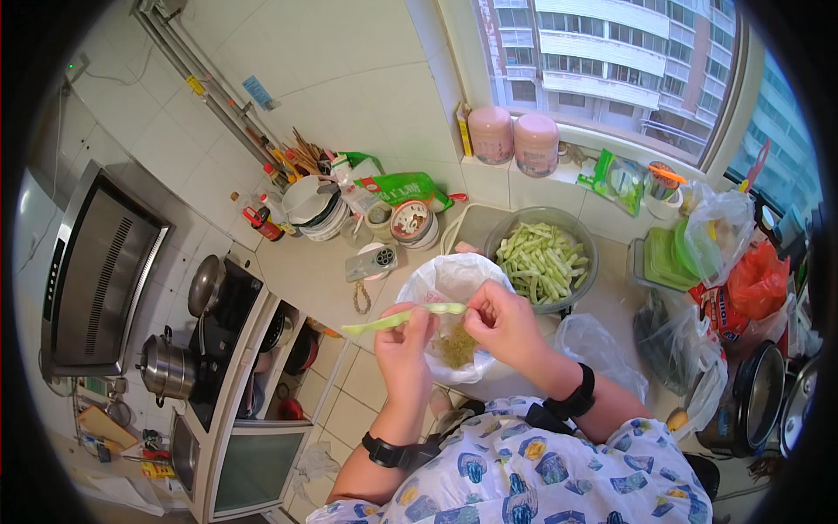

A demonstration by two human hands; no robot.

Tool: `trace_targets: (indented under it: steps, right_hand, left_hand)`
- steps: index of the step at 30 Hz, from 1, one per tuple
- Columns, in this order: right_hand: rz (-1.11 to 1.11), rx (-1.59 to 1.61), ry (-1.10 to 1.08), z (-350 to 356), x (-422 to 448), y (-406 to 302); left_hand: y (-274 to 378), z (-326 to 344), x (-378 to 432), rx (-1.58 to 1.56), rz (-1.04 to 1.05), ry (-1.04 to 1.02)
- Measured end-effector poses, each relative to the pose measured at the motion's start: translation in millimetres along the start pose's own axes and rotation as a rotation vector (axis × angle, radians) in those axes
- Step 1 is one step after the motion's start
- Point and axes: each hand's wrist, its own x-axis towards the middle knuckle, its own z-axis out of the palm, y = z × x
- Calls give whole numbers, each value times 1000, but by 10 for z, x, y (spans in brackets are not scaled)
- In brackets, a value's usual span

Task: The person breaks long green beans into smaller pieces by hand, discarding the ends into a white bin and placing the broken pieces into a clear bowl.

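A long pale green bean pod (386, 321) lies across both hands. My left hand (407, 334) grips it near its middle, thumb on top. The fingertips of my right hand (501, 322) are pinched at the pod's right end. Below the hands stands a bin or bucket lined with a white plastic bag (419, 278), with yellowish-green scraps (458, 348) inside. Behind my right hand, a grey translucent basin (592, 262) holds many green bean pieces (540, 259).
A phone (370, 263) and a bead bracelet (361, 298) lie on the counter at left, near stacked bowls (414, 223). Plastic bags (674, 340) and pots (753, 399) crowd the right side. A steel pot (169, 367) stands on the stove at far left.
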Motion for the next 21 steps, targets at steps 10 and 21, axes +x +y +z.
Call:
trace_targets:
  steps: [10, 21]
  right_hand:
    - [-73, 191, -282, -31, -93, 3]
    - [-157, -10, 54, -604, 386, 245]
  left_hand:
    - [122, -176, 179, -155, -395, -221]
    - [202, -413, 148, 287, -518, -372]
